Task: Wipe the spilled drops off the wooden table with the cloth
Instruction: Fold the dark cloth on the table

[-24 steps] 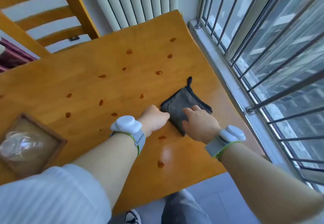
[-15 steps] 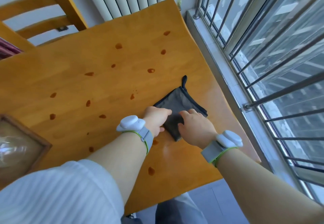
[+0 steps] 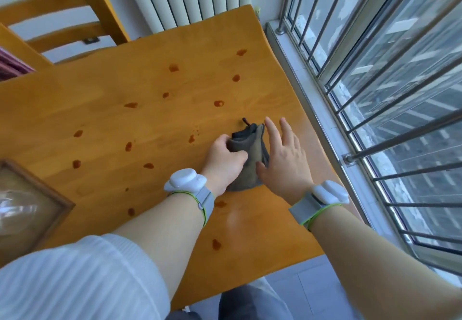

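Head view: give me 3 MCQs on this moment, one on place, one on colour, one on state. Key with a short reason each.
1. Where is the cloth on the table?
A. Window side, between both hands
B. By the chair
C. Inside the wooden tray

2. What colour are the drops?
A. Clear blue
B. Reddish brown
C. White

3. What is the left hand doing?
A. Lying flat on bare wood
B. Hanging off the table
C. Gripping the bunched cloth

Key: 1 A, the cloth sits between left hand and right hand near the window bars. 2 B, dark reddish-brown spots on orange wood. 3 C, its fingers curl round the gathered cloth.
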Demonstrator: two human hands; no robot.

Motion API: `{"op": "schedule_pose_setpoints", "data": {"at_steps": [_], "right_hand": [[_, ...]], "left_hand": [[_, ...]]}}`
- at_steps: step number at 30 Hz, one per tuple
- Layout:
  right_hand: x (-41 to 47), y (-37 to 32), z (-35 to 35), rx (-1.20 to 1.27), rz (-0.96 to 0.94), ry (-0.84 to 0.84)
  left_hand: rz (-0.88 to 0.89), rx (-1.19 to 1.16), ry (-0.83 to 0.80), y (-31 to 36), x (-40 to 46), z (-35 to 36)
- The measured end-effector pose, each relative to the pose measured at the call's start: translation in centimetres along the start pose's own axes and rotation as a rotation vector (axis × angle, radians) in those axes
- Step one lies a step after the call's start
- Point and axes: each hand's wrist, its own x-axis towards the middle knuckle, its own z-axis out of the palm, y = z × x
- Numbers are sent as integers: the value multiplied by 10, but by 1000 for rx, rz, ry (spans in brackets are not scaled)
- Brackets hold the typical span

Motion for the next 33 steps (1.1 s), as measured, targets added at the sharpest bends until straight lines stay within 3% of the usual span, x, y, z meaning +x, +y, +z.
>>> {"op": "schedule_pose_setpoints", "data": {"at_steps": [3,6,10,15,19,23,27,30,33], "right_hand": [[-2,-26,-9,-52,-248,110],[-4,-55,-12,-95,-430,41],[-27,-109,-5,-152,-494,27],[-76,-177,15,135,-518,96],[-123,-238,42,361,-384,75],[-158,-282,75,577,-164,13],[-198,-333,117,735,-54,-53],[-214,-364,137,865,36,-124],[-218,-383,155,937,98,-215]], "left_hand": [[232,230,6,1,-14,-28],[361,361,20,-1,-32,-61],[377,347,114,-21,-64,-122],[303,362,93,-71,-107,-198],[234,251,211,-127,-145,-262],[154,-116,329,-159,-187,-308],[56,-481,258,-201,-228,-357],[0,-491,169,-225,-245,-383],[-27,-343,207,-248,-249,-400]]}}
